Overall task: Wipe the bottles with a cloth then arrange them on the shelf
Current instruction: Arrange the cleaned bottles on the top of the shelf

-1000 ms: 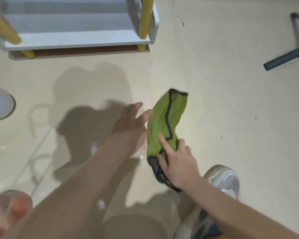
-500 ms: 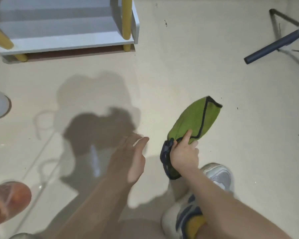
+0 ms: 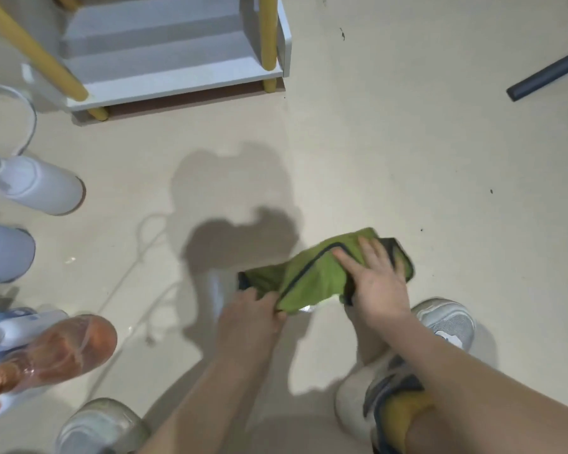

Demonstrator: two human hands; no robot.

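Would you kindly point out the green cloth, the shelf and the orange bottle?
green cloth [image 3: 315,273]: head view, middle of its green fold.
shelf [image 3: 177,82]: head view, bare front of the lowest board.
orange bottle [image 3: 58,350]: head view, middle of its body.

Green cloth [image 3: 312,276], dark-trimmed, bunched, stretched sideways mid-air.
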